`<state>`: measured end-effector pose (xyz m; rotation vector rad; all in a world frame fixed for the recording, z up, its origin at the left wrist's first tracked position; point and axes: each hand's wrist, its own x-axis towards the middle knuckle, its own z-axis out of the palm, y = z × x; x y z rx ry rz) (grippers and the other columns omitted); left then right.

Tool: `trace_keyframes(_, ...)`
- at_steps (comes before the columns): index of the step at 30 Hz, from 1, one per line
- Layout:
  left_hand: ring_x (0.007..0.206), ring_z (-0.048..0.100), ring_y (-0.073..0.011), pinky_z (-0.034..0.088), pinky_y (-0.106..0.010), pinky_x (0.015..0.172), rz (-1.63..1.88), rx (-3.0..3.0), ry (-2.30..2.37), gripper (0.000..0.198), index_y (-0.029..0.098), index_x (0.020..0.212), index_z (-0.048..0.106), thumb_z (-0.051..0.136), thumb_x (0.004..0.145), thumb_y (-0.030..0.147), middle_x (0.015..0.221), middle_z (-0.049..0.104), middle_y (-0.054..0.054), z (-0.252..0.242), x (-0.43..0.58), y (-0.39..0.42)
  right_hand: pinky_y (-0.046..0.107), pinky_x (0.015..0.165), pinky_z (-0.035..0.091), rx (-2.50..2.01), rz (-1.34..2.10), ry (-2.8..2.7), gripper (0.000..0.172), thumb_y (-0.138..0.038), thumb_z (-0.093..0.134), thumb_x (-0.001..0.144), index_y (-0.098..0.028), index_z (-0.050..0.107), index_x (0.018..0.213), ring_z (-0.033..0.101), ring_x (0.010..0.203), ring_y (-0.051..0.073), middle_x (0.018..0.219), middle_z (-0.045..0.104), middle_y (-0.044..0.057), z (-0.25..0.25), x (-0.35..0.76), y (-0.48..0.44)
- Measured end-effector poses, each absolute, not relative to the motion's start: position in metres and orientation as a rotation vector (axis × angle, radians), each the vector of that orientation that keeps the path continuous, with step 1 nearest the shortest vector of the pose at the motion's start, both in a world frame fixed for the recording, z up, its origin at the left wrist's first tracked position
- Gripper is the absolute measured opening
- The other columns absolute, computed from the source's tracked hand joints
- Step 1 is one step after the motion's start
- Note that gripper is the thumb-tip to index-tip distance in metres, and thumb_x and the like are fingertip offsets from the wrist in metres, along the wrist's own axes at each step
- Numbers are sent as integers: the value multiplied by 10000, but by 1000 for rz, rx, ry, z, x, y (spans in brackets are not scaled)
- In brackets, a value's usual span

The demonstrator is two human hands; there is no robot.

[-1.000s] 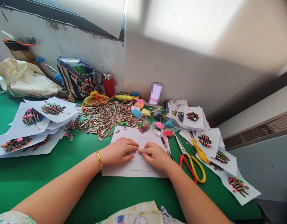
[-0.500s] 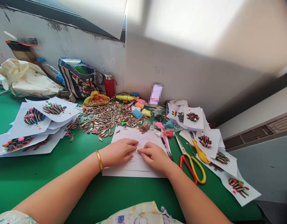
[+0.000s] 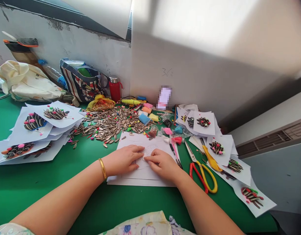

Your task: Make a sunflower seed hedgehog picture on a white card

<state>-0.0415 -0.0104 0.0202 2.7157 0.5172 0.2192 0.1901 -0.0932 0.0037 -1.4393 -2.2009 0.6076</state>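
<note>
My left hand [image 3: 127, 158] lies flat on a stack of white paper [image 3: 140, 180], its fingers stretched to the right and slightly apart. Opposite it, my right hand [image 3: 162, 163] rests on the same paper with the index finger extended and the other fingers curled; the thumb shows below, apart from the fingertip. I see nothing held in either hand. Between and just above the fingertips, a faint pencil drawing [image 3: 150, 149] shows on the top sheet, partly covered by my fingers. Pens [image 3: 173, 150] lie along the paper's right edge.
Scissors [image 3: 199, 169] lie right of the paper, beside a yellow utility knife [image 3: 210, 160]. Striped sunflower seeds [image 3: 111, 122] and coloured clay packets [image 3: 144, 119] spread behind it. Seed-covered pictures lie left [image 3: 54, 114] and right [image 3: 217, 148]. A red flask [image 3: 114, 89] stands at the back.
Both hands stay almost in place on the paper. The view has shifted very slightly; nothing has visibly been picked up or put down.
</note>
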Motion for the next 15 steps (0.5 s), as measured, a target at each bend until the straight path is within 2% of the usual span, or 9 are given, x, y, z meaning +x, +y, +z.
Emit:
trace_keyframes(4, 1284, 542, -306, 444, -439, 1085, 199, 2713, 541, 387, 189, 1232, 655, 659, 848, 241, 1439, 539, -134, 21, -40, -10, 283, 820, 486, -1486, 641, -2122, 338, -185, 546, 919, -245, 701, 1213, 619, 893, 163, 990, 644, 53, 6, 190, -92)
trace_keyframes(8, 1236, 582, -284, 474, -394, 1050, 241, 2707, 508, 374, 229, 1246, 660, 633, 873, 232, 1415, 557, -116, 23, -41, -9, 291, 795, 480, -1601, 610, -2092, 388, -176, 537, 915, -223, 645, 1285, 609, 875, 176, 958, 635, 58, 7, 186, -90)
trace_keyframes(15, 1235, 576, -306, 464, -439, 1063, 226, 2738, 509, 376, 258, 1227, 688, 663, 852, 239, 1396, 569, -115, 21, -41, -10, 300, 823, 466, -1622, 531, -2158, 363, -178, 530, 916, -239, 662, 1249, 606, 917, 187, 963, 641, 55, 6, 181, -91)
